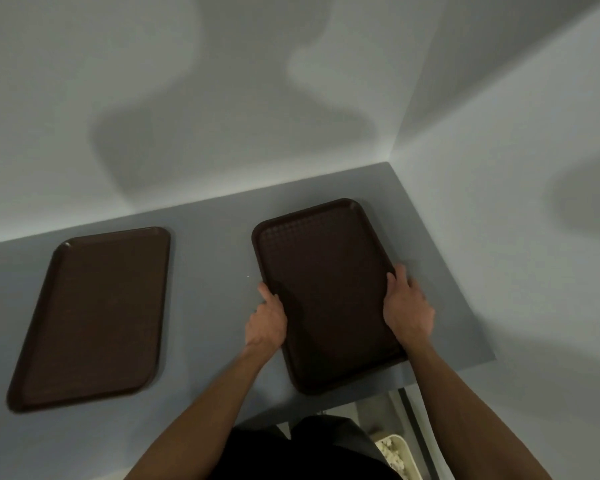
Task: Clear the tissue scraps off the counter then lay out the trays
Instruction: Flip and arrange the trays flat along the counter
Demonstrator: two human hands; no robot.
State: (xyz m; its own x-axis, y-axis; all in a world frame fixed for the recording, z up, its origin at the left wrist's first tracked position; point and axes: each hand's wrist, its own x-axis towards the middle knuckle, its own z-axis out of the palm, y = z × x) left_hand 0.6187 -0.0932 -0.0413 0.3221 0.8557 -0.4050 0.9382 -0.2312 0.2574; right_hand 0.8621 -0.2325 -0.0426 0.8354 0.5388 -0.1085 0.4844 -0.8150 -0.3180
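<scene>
Item 1: tray, brown, flat on the grey counter, nothing in it. My left hand grasps its left long rim and my right hand grasps its right rim, fingers curled over the edges.

Item 2: second tray, well left of the first, also holding nothing.

Item 3: pale bin, below the first tray's near end, holding white scraps, likely tissue.

Risk: the first tray sits skewed, its near corner close to the counter's front edge. Released carelessly, it could overhang and tip.
</scene>
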